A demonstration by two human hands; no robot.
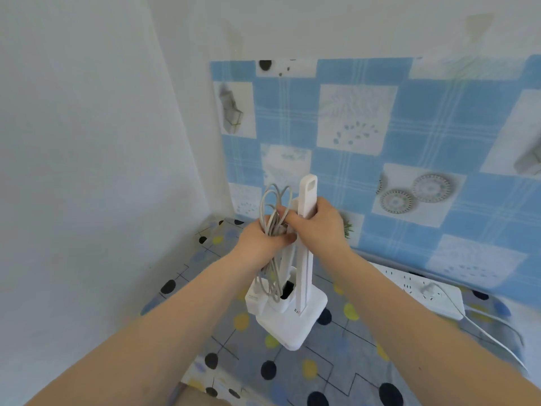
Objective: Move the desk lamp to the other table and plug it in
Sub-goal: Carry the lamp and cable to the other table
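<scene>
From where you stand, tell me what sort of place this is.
Probably a corner of a home room: a table under a dotted cloth, blue patterned wall covering, and a white power strip beside the desk lamp.

We see a white desk lamp (pixel 304 259) with pale grey cord (pixel 273 218), white power strip (pixel 421 288), grey tablecloth (pixel 336 361) with black, yellow and blue dots, blue-and-white check wall covering (pixel 380 127), plain white wall (pixel 87 142).

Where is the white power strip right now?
In the head view, the power strip lies on the patterned tablecloth at the right, along the blue checked wall covering, just right of the desk lamp.
</scene>
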